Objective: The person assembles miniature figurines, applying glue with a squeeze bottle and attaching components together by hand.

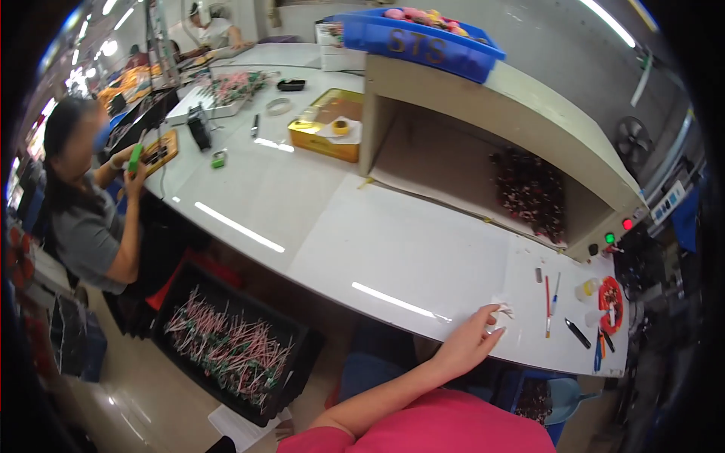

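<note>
Near the right end of the tabletop's [408, 249] near edge, the left hand [477, 336] curls, thumb and fingertips apart, beside a white scrap [506, 309]; whether it grips any, I cannot tell. The right hand is out of view. Dark pieces [530, 189] inside the beige cabinet [521, 106] blur together.

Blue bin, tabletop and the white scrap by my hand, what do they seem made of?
Blue bin: likely moulded plastic, shiny, with a flared rim. Tabletop: smooth and glossy, perhaps laminate; it mirrors lights as streaks. White scrap: matte, maybe tissue or paper, too small to be sure.
</note>
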Demonstrator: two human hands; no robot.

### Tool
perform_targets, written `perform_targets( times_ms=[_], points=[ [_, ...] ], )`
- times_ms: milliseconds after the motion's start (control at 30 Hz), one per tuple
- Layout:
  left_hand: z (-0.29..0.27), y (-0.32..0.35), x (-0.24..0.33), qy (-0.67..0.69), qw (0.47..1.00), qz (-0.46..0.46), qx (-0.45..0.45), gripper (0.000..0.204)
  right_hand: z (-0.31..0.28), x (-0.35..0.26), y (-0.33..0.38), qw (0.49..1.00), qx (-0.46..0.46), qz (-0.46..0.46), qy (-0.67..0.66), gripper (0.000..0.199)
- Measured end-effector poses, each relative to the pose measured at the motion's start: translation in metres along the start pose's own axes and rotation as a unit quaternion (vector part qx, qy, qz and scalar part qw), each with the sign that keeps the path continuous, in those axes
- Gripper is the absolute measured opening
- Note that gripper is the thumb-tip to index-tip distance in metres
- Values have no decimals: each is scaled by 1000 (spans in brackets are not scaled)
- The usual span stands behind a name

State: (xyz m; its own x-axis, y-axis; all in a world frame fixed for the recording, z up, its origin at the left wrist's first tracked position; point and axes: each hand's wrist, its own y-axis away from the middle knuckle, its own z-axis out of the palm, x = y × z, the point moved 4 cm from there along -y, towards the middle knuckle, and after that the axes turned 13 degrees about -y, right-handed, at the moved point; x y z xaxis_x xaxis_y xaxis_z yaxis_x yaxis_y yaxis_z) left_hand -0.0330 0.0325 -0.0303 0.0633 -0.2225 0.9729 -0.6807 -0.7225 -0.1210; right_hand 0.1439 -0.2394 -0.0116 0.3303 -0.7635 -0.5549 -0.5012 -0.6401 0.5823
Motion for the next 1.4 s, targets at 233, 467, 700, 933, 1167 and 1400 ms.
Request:
perform_targets(
  times_ms=[233, 467, 700, 933, 1167, 1400],
  points=[
    [2, -7, 6, -1, 999, -12, -31, 47, 8, 16, 12, 999, -27, 30, 10, 37],
    [4, -9, 6, 0, 999, -10, -30, 46, 19, 26, 12, 994, -86, 48, 40, 34],
    [6, -4, 3, -4, 999, -14, -36, 46, 30, 29, 8, 988, -129, 51, 67, 31],
    [5, -7, 1, 0, 1000, 7, -23, 44, 36, 25, -3, 979, -170, 50, 96, 28],
    [4, -5, 2, -36, 998, -20, -41, 46, 35, 38, 5, 977, -182, 62, 90, 25],
    [8, -8, 8, -73, 995, -43, -47, 45, 49, 42, -7, 975, -207, 51, 56, 23]
  ],
)
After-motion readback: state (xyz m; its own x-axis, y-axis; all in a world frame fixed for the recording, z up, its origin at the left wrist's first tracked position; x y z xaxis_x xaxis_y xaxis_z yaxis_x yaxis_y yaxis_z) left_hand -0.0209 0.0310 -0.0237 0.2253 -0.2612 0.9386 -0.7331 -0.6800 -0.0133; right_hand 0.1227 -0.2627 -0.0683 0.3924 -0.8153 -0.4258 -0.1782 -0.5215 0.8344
